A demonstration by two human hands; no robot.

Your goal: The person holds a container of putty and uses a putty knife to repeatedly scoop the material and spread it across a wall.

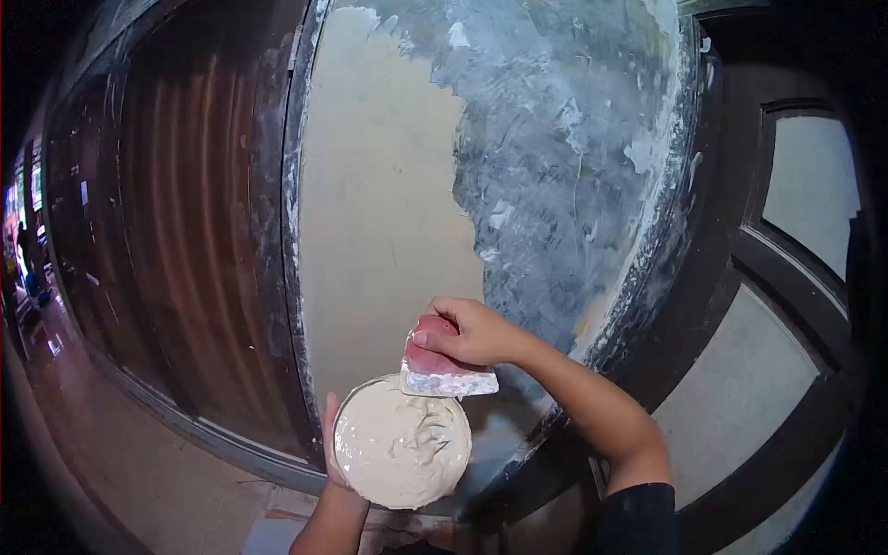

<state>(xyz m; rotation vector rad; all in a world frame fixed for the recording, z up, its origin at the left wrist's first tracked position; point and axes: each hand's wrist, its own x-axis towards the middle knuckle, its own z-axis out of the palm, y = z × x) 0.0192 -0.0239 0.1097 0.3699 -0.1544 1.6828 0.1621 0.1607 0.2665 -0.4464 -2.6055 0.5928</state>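
My right hand [472,331] grips a red putty knife [432,356] with a wide blade smeared in pale paste. The blade hangs over the upper right rim of a round tub [344,467] full of cream-coloured putty [388,444]. Ridges and swirls mark the putty's right side, while its left side is smoother. My left hand [335,444] supports the tub from its left, with most of the fingers hidden behind or under it. Ahead stands a wall [546,166], grey and patchy on the right, with a smooth cream coat [384,203] on its left part.
Left of the wall is a dark-framed glass panel with a brown curtain [190,213] behind it. A dark door with pale panels [740,388] stands close on the right. Tiled floor [176,472] stretches away at lower left.
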